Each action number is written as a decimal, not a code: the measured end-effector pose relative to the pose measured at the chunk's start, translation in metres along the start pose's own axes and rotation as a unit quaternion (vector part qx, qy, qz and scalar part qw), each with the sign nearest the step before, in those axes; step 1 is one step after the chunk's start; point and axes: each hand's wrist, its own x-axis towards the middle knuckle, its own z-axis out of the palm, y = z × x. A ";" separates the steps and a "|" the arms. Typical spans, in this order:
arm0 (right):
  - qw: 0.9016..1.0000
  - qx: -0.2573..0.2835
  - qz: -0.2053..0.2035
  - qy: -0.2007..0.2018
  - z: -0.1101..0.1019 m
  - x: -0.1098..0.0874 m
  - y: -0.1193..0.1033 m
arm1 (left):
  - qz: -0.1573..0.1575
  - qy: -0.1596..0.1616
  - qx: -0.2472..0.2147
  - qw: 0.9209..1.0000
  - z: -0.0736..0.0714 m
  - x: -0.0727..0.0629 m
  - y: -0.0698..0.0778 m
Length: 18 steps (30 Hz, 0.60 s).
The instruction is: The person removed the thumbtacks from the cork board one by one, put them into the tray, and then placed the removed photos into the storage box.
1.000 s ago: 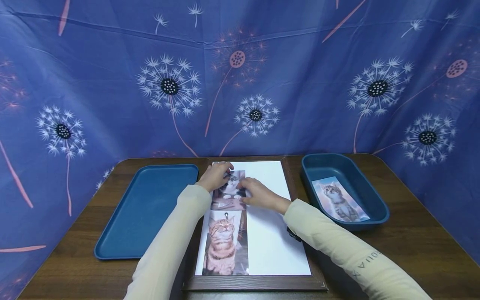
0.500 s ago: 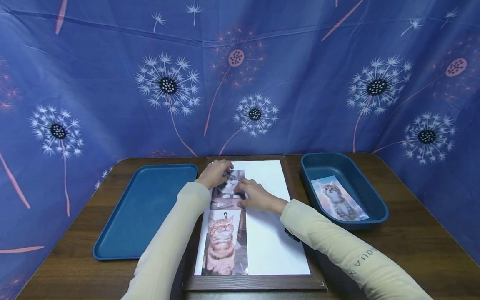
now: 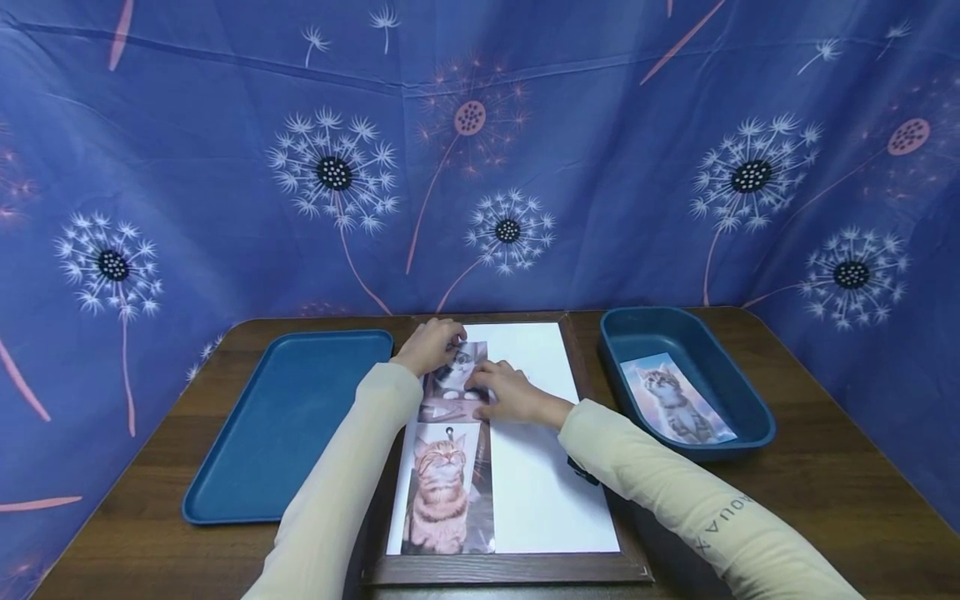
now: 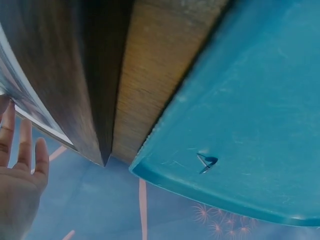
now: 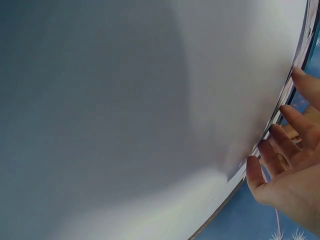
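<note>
Two cat photos lie in line along the left side of a white board [image 3: 555,492] with a brown wooden frame [image 3: 506,569]. The far photo, of a grey-and-white cat [image 3: 450,382], is between my hands. My left hand [image 3: 431,346] rests at its upper left edge, and its fingers look nearly straight in the left wrist view. On the right side of that photo, my right hand [image 3: 516,395] touches with spread fingertips [image 5: 254,165]. The near photo, of an orange cat [image 3: 440,500], lies flat just below, edge to edge with the far one.
A flat blue tray [image 3: 288,425] lies left of the frame on the wooden table [image 3: 817,500]. To the right stands a deeper blue bin [image 3: 723,367] holding a photo of a kitten [image 3: 678,404]. A blue dandelion-print cloth [image 3: 600,167] hangs behind the table.
My right hand has shifted slightly left on the far photo. My left hand and both photos on the board stay nearly where they were; the head view drifts slightly.
</note>
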 end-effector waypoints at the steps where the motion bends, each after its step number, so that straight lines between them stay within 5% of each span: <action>1: 1.000 0.001 0.000 -0.002 0.000 0.000 0.000 | 0.002 0.002 0.002 1.000 0.000 0.000 0.000; 18: 1.000 0.008 0.006 -0.011 0.001 0.003 0.002 | 0.021 0.033 0.028 0.999 0.004 0.004 -0.003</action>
